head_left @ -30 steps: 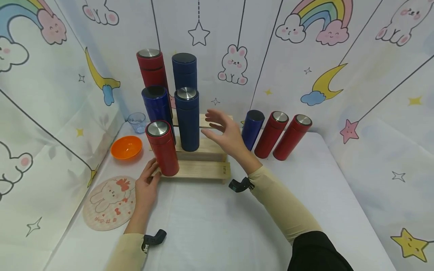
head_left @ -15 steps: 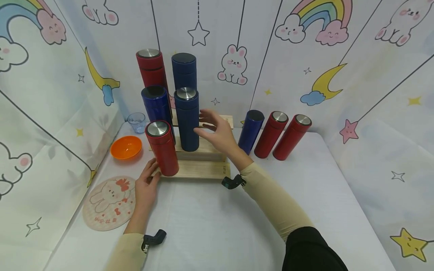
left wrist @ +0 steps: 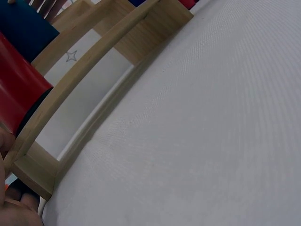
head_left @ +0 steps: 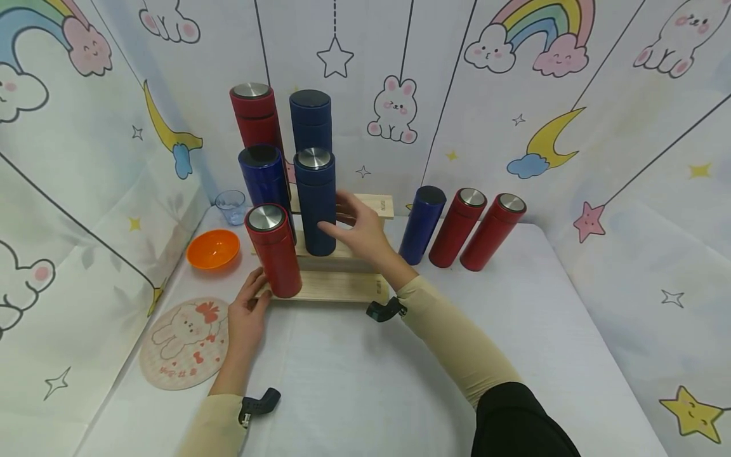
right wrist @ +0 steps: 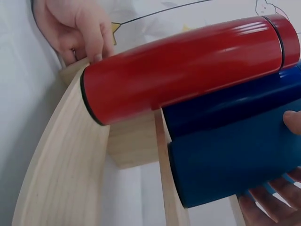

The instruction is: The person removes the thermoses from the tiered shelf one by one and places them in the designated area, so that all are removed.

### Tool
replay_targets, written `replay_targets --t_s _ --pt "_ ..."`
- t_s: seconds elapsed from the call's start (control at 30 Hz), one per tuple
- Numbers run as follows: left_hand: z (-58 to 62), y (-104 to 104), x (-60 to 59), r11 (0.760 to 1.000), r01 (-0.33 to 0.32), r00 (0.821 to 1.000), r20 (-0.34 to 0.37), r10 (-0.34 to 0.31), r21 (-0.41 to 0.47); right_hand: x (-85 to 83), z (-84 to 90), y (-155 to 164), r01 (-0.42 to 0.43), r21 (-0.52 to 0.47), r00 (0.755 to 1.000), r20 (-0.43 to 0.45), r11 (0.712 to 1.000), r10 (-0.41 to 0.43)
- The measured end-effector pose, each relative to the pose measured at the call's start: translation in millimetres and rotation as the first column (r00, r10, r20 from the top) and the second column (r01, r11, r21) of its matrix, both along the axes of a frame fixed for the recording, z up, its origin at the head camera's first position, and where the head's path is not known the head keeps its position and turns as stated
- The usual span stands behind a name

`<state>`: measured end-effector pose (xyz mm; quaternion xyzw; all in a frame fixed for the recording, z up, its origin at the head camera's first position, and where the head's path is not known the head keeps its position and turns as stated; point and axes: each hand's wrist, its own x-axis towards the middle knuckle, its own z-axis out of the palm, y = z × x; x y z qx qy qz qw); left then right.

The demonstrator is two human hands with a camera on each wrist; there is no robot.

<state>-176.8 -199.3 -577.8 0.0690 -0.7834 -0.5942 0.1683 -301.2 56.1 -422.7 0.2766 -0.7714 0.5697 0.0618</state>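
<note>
A tiered wooden rack [head_left: 342,285] bears several upright thermos bottles. My right hand [head_left: 365,235] holds the matte blue thermos [head_left: 316,206] on the middle tier, thumb [right wrist: 293,121] across its near side and fingers [right wrist: 270,200] round the other. To its left stands a glossy blue thermos [head_left: 264,171], partly hidden by a red thermos [head_left: 276,260] on the front tier. My left hand [head_left: 248,311] grips the left end of that front tier, beside the red thermos's base. On the top tier are another red thermos [head_left: 257,120] and a dark blue one [head_left: 311,120].
Right of the rack stand a blue thermos [head_left: 422,222] and two red thermoses [head_left: 457,228]. An orange bowl [head_left: 213,249], a clear glass [head_left: 231,206] and a round rabbit mat [head_left: 183,343] lie at the left. A patterned curtain backs the white table [head_left: 354,381].
My right hand has moved left and slightly down from beside the matte blue thermos until its thumb and fingers lie round it. The left hand and the bottles have not moved.
</note>
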Motion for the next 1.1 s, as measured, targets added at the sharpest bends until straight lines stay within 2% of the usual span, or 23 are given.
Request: replay_targets --t_s 0.53,0.87,1.1 --pt "1.0 0.2 -0.5 1.0 0.002 1.0 0.002 -0.002 -0.011 0.5 -1.1 -6.4 0.007 -0.013 1.0 -0.011 1.0 -0.008" --pt "1.5 0.6 -0.3 1.0 -0.001 1.0 0.008 0.001 -0.013 2.0 -2.2 -7.0 0.046 0.006 0.999 -0.023 0.999 -0.046" --pt "0.0 -0.2 -0.2 1.0 0.001 1.0 0.017 -0.001 -0.006 3.5 -3.4 -7.4 0.052 -0.025 0.998 -0.02 0.998 -0.053"
